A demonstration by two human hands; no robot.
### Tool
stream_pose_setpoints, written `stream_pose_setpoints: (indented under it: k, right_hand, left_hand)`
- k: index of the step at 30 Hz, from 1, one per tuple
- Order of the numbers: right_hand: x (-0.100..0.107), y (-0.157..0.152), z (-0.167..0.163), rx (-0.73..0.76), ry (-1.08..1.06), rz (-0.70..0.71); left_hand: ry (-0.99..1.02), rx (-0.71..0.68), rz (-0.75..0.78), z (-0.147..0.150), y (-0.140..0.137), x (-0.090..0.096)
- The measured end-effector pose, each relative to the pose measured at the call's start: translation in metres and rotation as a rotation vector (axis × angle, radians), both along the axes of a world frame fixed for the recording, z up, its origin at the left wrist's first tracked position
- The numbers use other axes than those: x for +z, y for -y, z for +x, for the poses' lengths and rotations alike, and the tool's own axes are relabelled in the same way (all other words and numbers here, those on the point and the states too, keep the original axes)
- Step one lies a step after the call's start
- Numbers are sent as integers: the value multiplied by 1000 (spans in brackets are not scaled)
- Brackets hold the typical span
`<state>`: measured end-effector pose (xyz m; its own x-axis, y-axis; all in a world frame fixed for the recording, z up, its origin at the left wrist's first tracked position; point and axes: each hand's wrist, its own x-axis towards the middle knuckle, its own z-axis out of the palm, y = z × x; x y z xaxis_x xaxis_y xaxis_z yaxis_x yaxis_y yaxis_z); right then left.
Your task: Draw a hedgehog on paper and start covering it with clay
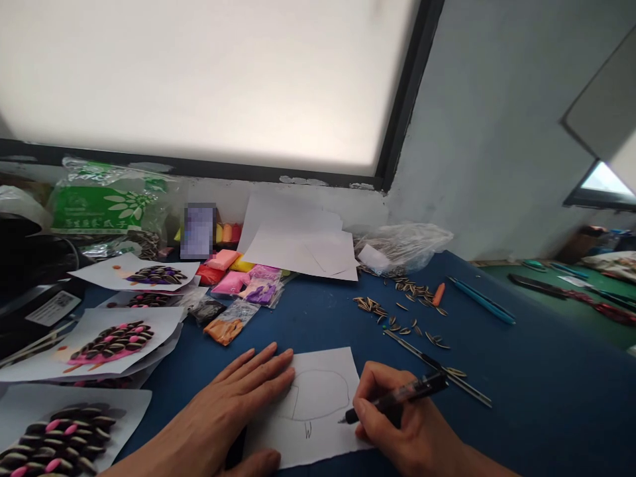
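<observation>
A small sheet of white paper point(318, 440) lies on the blue table in front of me. On it is a rounded outline with a line across its left end and a W-like mark below. My left hand point(238, 404) rests flat over the paper's left side, fingers stretched out. In my right hand point(397, 417) is a black pen point(412, 395), its tip at or just above the paper, right of the W-like mark; contact I cannot tell. Several sunflower seeds point(370, 307) lie loose beyond my right hand.
Seed-decorated paper pictures point(112, 341) are stacked at left. Behind are bagged coloured clay point(231, 283), blank white sheets point(298, 248) and a green-and-clear seed bag point(106, 205). Thin sticks point(437, 368), an orange piece point(438, 295) and a blue pen-like tool point(481, 300) lie at right.
</observation>
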<state>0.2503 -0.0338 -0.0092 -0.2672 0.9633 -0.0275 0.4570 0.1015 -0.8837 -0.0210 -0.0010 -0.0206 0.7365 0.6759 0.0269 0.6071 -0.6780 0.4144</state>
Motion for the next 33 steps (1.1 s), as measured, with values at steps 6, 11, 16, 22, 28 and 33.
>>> stream_pose_setpoints:
  k: [6,11,16,22,28,33]
  right_hand:
    - [-8,-5,2,30,55,103]
    - [-10,-5,-3,27,87,145]
    - [-10,-5,-5,22,111,143]
    - [-15,-6,-5,38,92,123]
    - [-13,-7,-3,53,116,143]
    - [-4,-5,-4,77,129,90]
  left_hand:
    - [63,59,84,6,5,-4]
    - [109,20,122,8,5,-9]
    - [99,-6,145,9,4,-8]
    - [87,-9,138,6,5,-9]
    - [92,-12,135,8,2,-11]
    - [98,-3,134,9,1,-10]
